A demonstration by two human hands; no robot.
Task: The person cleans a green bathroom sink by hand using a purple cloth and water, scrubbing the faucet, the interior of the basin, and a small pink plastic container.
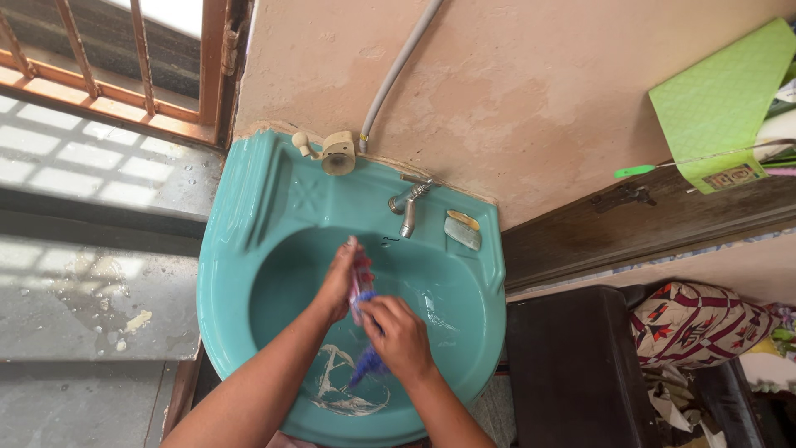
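Teal wall-mounted basin, the landmark for all entries: fixed against a peach plaster wall, white streaks of residue lying in its bowl near the front rim. Window with orange bars: up and left of the basin, above a grey sill. Dark brown box-like unit: just right of the basin. Green textured sheet: well to the upper right of the basin, leaning on a wooden ledge. Patterned red-and-white cushion: far right of the basin, beyond the dark unit. Grey hose: running up the wall from the basin's back edge. My left hand: over the middle of the bowl, fingers extended and pressed flat against a small red-and-white item. My right hand: just beside it over the bowl, fingers curled closed around a blue cloth-like piece hanging beneath. Metal tap: at the basin's back rim, directly behind my hands. Soap bar: in the recess right of the tap.
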